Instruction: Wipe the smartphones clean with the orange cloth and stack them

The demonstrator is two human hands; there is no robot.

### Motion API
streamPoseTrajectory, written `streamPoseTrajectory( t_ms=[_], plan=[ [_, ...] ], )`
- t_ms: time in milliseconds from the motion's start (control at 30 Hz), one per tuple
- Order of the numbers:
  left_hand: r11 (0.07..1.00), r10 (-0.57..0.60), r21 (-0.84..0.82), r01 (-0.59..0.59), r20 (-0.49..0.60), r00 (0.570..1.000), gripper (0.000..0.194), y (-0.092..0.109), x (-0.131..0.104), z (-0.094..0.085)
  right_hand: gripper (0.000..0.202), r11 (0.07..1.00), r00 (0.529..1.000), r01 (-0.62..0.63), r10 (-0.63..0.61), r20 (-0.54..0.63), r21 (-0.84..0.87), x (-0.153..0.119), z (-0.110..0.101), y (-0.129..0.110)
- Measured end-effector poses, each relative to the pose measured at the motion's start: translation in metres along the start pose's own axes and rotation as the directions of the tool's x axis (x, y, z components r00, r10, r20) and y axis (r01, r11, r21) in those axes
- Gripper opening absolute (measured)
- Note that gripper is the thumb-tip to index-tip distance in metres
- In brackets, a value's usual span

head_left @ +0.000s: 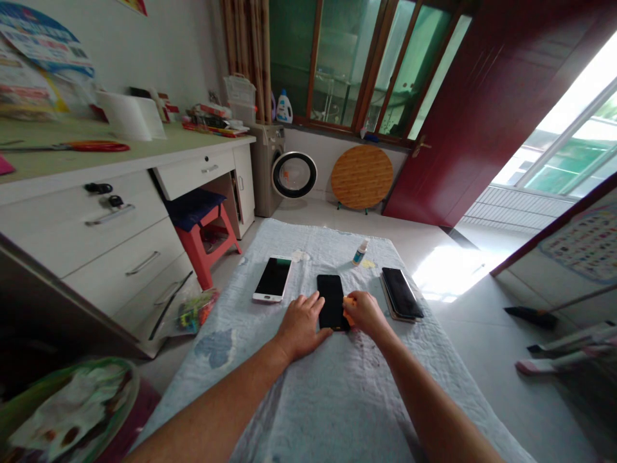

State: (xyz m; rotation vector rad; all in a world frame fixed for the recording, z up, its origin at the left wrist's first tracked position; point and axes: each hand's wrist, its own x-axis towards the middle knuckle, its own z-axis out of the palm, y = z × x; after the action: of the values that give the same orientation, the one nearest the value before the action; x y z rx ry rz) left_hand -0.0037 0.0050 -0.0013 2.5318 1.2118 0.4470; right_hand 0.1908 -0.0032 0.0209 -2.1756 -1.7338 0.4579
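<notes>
A black smartphone point(330, 301) lies screen up on the cloth-covered table in front of me. My left hand point(299, 325) holds it at the left side, with fingertips on the edge and the thumb by the bottom corner. At the phone's right edge, my right hand point(365, 311) is closed on an orange cloth point(349, 311), mostly hidden by the fingers. A white smartphone point(272, 280) lies to the left. On the right, another dark phone point(402, 292) rests on a flat, light-edged item. Behind them stands a small spray bottle point(360, 252).
A pale blue patterned cloth point(328, 405) covers the table. To the left are a white desk point(120, 225), a red stool point(205, 241) and a waste bin point(130, 392). A washing machine point(265, 170) with its door open and a round wooden board point(361, 177) stand at the back.
</notes>
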Motion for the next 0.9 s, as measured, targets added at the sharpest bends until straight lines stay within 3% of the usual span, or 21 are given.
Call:
streamPoseTrajectory(
  t_ms=[433, 733, 900],
  plan=[
    [1.0, 0.013, -0.015, -0.013, 0.002, 1.0, 0.069, 0.0, 0.0, -0.003, 0.03, 0.996, 0.997, 0.064, -0.066, -0.047, -0.054, 0.074, 0.008, -0.007],
    [1.0, 0.008, 0.003, -0.008, 0.004, 1.0, 0.069, 0.002, 0.0, -0.006, 0.027, 0.977, 0.978, 0.189, -0.178, 0.105, -0.104, 0.091, -0.008, -0.011],
    [1.0, -0.009, 0.028, 0.008, 0.008, 1.0, 0.067, 0.002, -0.001, -0.003, 0.026, 0.964, 0.955, 0.229, -0.197, 0.22, -0.133, 0.102, -0.012, -0.025]
  ],
)
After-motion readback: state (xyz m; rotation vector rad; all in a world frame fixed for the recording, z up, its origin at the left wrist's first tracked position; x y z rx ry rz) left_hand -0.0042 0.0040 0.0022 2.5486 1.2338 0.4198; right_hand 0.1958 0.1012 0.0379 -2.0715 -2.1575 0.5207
